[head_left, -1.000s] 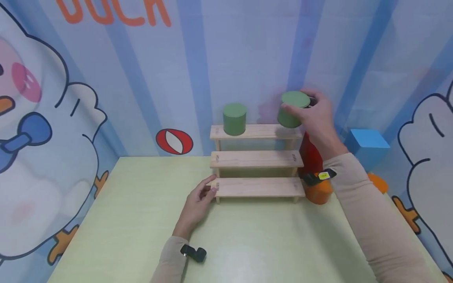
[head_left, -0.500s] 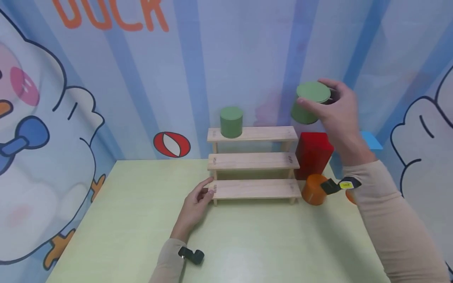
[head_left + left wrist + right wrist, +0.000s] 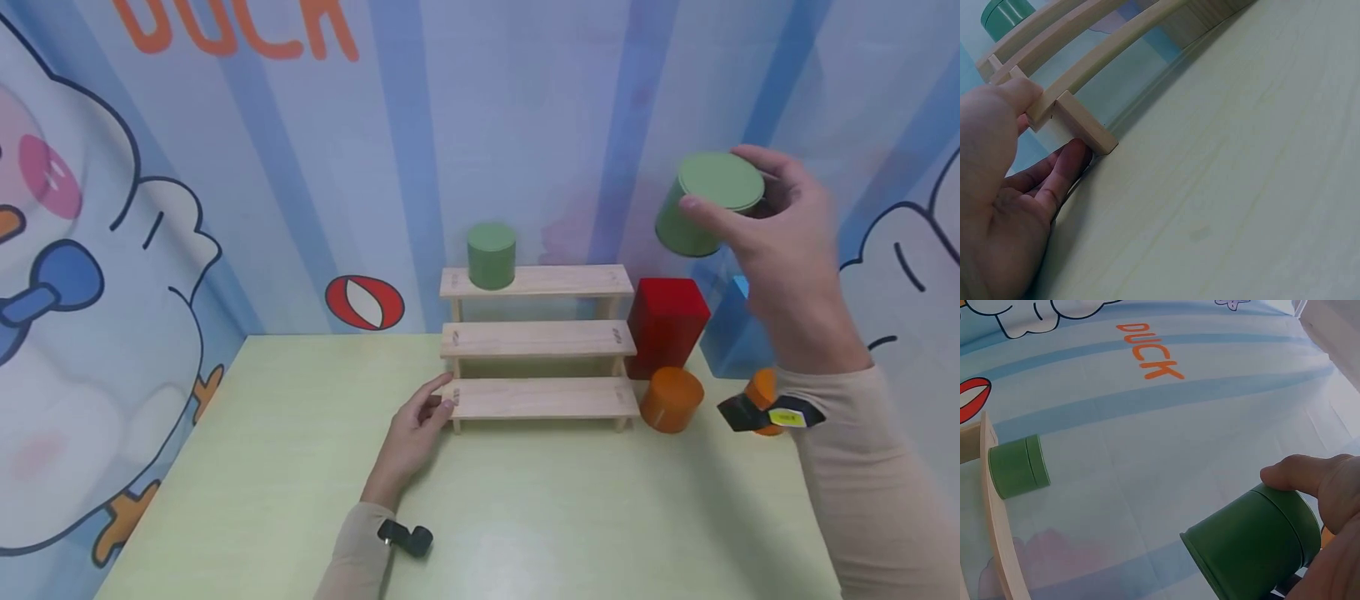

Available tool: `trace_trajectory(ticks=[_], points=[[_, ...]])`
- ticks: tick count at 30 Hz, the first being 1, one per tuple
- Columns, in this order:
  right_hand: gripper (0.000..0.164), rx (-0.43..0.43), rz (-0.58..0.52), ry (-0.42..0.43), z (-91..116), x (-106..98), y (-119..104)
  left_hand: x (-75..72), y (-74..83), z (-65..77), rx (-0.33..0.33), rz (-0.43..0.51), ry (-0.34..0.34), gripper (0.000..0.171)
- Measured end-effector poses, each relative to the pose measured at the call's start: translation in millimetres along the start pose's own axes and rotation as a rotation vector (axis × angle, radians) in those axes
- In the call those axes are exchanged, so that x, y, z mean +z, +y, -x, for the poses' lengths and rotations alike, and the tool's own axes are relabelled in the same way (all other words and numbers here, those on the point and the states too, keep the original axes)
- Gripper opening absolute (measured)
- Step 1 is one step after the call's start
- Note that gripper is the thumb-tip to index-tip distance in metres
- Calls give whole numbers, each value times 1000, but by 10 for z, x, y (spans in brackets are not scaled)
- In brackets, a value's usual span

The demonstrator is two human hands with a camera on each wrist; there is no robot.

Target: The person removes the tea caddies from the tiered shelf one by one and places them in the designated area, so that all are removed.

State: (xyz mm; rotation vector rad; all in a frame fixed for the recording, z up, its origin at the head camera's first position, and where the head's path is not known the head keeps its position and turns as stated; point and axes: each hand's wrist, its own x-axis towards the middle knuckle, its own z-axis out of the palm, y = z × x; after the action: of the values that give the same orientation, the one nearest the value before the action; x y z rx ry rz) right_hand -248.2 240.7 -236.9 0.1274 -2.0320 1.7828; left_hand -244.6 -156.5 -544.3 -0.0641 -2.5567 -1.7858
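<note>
In the head view my right hand [image 3: 798, 250] grips a green lidded tin [image 3: 712, 183] up in the air, right of the three-step wooden display stand [image 3: 543, 398]. The right wrist view shows the thumb laid along the lid end of this tin [image 3: 1244, 547]. A second green tin [image 3: 491, 257] stands upright on the left part of the stand's top step. My left hand [image 3: 408, 433] holds the left end of the lowest step. Seen from the left wrist, its thumb is on the board's end and its fingers [image 3: 1066, 172] curl beside the stand's leg [image 3: 1088, 125].
Right of the stand are a red block [image 3: 667, 329], an orange tin [image 3: 671, 400] and a blue block [image 3: 731, 333]. Another orange object [image 3: 763, 387] is partly hidden behind the right wrist. A printed cloth backdrop [image 3: 517, 125] rises behind the pale tabletop [image 3: 315, 467].
My right hand has carried the green tin from over the right end of the top step to the right and nearer. The left hand stays at the lowest step.
</note>
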Motion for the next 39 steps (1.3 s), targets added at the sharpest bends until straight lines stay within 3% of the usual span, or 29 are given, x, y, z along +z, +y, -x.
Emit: trace_trajectory(ticks=[3, 10, 17, 29, 39], points=[[70, -12, -23, 20, 71, -93, -36, 1, 2, -6, 0, 2, 0, 44], [70, -50, 78, 95, 211, -303, -32, 4, -8, -8, -10, -7, -1, 44], [69, -25, 278, 185, 310, -547, 60, 9, -27, -14, -1, -9, -10, 45], [69, 139, 365, 243, 549, -918, 364, -15, -20, -33, -4, -23, -4, 45], [77, 271, 409, 231, 778, -1203, 803, 1, 13, -18, -15, -13, -7, 45]])
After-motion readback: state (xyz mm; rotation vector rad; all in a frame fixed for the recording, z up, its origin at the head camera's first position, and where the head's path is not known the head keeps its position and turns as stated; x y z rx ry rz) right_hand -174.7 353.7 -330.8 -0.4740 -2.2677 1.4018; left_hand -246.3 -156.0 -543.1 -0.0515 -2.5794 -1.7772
